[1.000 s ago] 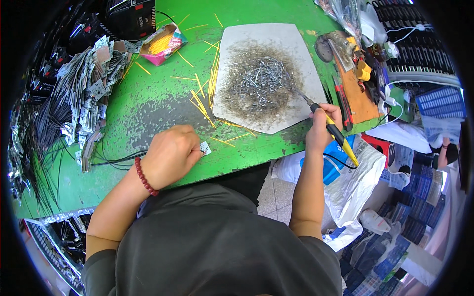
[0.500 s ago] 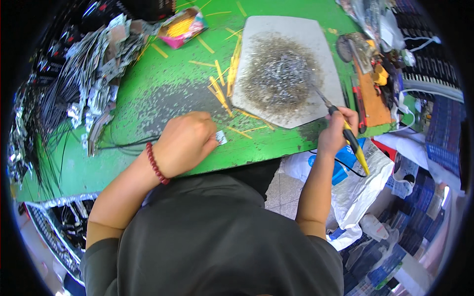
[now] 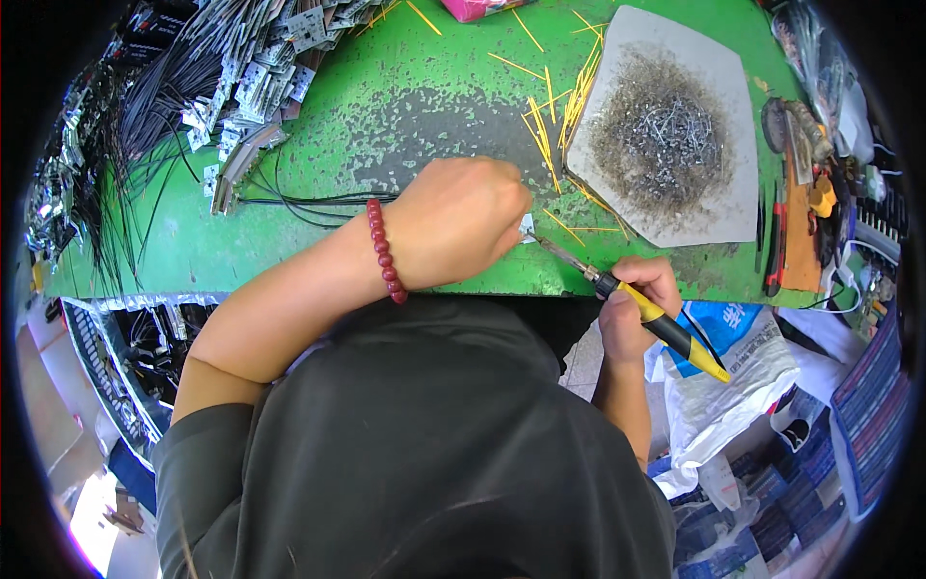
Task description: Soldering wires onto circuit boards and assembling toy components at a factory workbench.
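Gripping a yellow-and-black soldering iron (image 3: 666,325), the right hand (image 3: 627,333) was clamped round its handle | iron's tip pointed toward a small white board (image 3: 527,225), contact unclear | left hand (image 3: 463,224) was curled beside the board, fingertips hidden, so its hold could not be told | board was near the front edge of the green table (image 3: 241,267)

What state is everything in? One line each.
Left hand: back up, grip hidden
Right hand: closed around soldering iron
Soldering iron: held, tip near small board; power state unclear
Small board: partly hidden by left hand
Bead bracelet: on left wrist
Gray pad: flat, middle grimy
Metal scraps: heaped on pad
Yellow sticks: loose, scattered beside pad
Boards: heaped, overlapping
Bench: paint worn in patches
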Tool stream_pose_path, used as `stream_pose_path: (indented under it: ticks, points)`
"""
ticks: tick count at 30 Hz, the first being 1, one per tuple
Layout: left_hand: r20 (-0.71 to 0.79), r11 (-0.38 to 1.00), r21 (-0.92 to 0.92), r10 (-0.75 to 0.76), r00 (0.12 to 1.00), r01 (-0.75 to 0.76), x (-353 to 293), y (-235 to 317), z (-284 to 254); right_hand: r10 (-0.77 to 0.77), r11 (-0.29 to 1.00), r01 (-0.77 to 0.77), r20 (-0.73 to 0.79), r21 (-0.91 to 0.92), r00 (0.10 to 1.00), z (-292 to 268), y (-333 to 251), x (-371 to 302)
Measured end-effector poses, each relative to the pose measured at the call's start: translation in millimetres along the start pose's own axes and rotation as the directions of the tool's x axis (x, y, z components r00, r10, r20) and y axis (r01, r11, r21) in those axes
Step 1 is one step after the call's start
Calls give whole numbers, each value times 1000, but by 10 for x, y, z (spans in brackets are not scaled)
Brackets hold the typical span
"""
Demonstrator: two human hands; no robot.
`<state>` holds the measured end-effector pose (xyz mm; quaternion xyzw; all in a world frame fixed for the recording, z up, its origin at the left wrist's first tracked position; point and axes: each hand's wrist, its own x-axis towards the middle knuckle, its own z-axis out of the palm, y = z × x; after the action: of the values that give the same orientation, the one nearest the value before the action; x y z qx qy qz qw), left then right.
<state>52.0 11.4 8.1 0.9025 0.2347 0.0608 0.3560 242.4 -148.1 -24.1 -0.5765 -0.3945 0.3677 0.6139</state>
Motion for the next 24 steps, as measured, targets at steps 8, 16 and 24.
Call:
stream_pose_path:
  ticks: [8,16,24]
  points:
    - [44,1000,-5,-8,999,8,26,-11,-22,-45,997,46,8,-55,999,-7,32,6]
    - [48,1000,-8,-15,999,16,23,-35,-9,-78,992,81,38,-98,996,11,24,29]
    - [42,1000,-4,-7,999,7,40,-31,-27,-63,998,63,-45,12,997,6,29,-1]
